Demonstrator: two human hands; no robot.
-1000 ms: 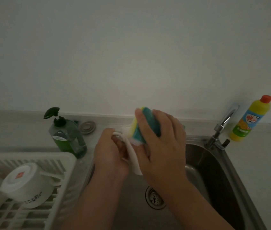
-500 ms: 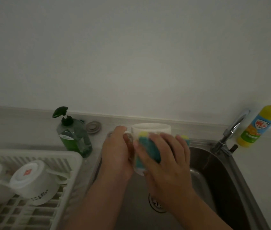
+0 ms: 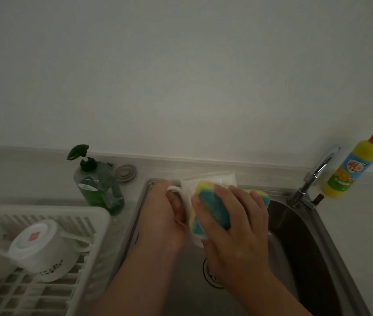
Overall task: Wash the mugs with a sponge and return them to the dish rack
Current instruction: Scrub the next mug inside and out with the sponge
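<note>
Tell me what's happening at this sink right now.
A person is washing a white ceramic mug over the stainless steel sink. The left hand holds it by the handle, while the right hand presses a yellow and blue sponge against its side. Two more white mugs lie in the white plastic dish rack on the left. No water shows at the chrome tap.
</note>
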